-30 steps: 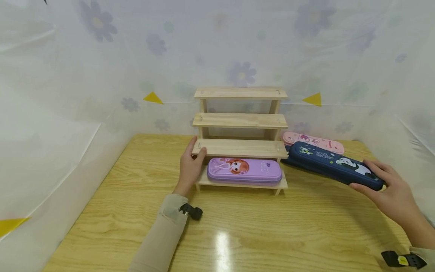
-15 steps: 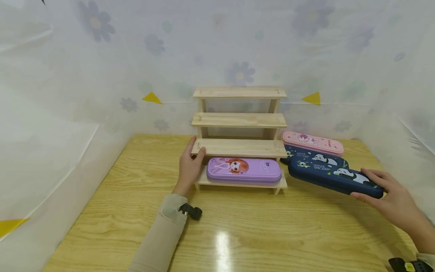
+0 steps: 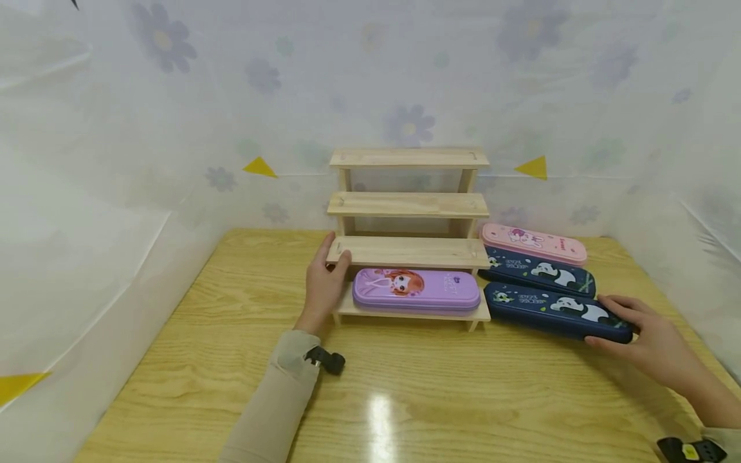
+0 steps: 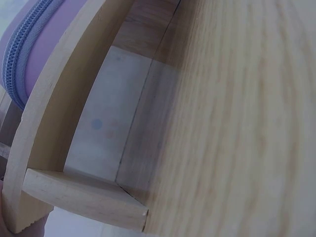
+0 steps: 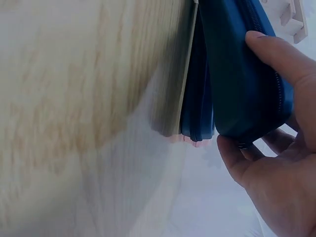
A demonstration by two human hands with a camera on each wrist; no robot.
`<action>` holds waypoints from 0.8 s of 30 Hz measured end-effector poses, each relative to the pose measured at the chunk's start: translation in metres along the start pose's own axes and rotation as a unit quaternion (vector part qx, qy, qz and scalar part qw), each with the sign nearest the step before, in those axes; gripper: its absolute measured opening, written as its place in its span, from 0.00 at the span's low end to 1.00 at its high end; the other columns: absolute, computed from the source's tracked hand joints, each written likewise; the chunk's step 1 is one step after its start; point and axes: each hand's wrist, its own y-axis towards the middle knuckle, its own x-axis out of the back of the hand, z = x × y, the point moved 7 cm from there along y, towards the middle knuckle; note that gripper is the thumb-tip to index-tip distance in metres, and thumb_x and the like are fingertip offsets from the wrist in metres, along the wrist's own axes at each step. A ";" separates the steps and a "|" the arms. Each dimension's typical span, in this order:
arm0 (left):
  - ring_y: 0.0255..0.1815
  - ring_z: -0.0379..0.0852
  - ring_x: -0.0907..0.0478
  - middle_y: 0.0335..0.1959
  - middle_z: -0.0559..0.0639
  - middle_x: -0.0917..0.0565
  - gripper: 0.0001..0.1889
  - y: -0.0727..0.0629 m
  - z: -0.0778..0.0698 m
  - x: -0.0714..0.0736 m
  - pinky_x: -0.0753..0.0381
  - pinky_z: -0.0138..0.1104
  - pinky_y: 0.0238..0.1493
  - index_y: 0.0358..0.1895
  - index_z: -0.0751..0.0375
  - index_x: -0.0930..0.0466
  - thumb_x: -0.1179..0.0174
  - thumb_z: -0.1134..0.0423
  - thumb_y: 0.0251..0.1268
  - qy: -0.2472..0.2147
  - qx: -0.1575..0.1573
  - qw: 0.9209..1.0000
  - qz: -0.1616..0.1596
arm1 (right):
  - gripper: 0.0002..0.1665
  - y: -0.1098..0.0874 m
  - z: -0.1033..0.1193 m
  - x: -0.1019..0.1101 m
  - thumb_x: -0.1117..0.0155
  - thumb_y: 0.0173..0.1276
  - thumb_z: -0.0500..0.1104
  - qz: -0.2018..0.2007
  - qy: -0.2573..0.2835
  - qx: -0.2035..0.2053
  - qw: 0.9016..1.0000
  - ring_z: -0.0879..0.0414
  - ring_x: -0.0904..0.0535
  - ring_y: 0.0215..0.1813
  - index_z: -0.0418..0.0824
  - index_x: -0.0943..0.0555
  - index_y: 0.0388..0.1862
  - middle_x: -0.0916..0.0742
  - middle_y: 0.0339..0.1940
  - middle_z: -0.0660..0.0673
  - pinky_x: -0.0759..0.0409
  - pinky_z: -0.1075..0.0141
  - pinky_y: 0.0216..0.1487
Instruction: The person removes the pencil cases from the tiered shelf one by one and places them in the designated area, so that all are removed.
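A navy pencil case (image 3: 544, 308) with a panda print is held at its right end by my right hand (image 3: 657, 347), thumb on the near side and fingers on the far side. The right wrist view shows this navy case (image 5: 242, 79) tilted, its underside facing the table. My left hand (image 3: 324, 286) grips the left end of a tiered wooden stand (image 3: 408, 204), thumb on top of the second step from the bottom. A purple pencil case (image 3: 431, 290) with a cartoon girl lies on the lowest step. Up close in the left wrist view are its zipper and the stand's leg (image 4: 89, 197).
Behind the held case, a second navy panda case (image 3: 538, 270) and a pink pencil case (image 3: 535, 243) lie on the table (image 3: 463, 386), right of the stand. A flowered white sheet (image 3: 336, 83) with yellow triangles surrounds the table.
My right hand has brought the navy pencil case lower and nearer, off the second navy case, which now shows fully behind it. My left hand stays on the stand.
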 end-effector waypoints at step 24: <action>0.68 0.47 0.33 0.74 0.48 0.35 0.33 -0.003 -0.004 0.000 0.32 0.44 0.67 0.76 0.52 0.39 0.44 0.47 0.73 -0.009 -0.003 1.000 0.006 | 0.61 0.014 -0.011 -0.020 0.23 0.50 0.65 0.067 -0.024 -0.030 0.997 0.19 0.38 0.61 0.28 0.35 0.71 0.31 0.63 0.19 0.37 0.26 0.51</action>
